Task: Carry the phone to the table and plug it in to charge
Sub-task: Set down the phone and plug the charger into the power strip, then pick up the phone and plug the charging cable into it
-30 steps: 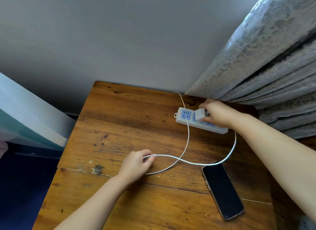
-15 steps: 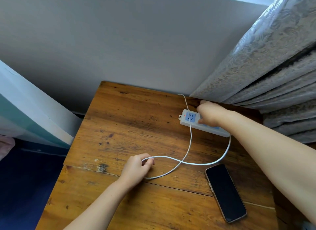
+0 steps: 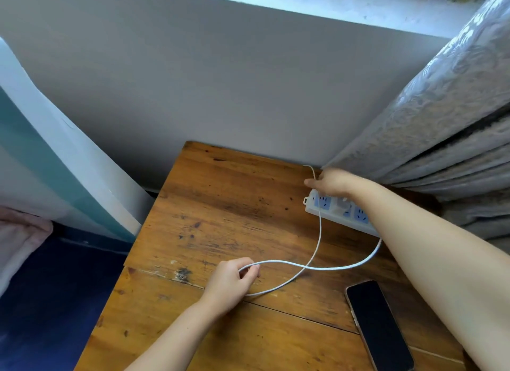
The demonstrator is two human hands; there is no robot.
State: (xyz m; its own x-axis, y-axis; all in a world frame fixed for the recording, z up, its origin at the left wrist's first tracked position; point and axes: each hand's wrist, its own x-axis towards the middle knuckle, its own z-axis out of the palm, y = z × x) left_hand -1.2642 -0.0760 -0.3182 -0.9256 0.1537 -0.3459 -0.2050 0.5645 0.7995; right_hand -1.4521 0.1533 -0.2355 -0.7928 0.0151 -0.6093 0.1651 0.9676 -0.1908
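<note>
A black phone lies face up at the near right of the wooden table. A white power strip with blue sockets sits at the far right, with a white charger block seated in it. A thin white cable loops across the table and crosses itself. My left hand pinches the cable near the table's middle. My right hand hovers over the strip's far end, touching a strand of cable; its fingertips are hidden. The cable is not joined to the phone.
A grey wall stands behind the table, with a window sill above it. Patterned grey curtain folds hang at the right, close to the strip. A white and teal panel leans at the left over dark blue floor.
My right hand has come off the charger block, which now sits in the strip, and has moved to the strip's far end. The view has tilted up. My left hand stays on the cable.
</note>
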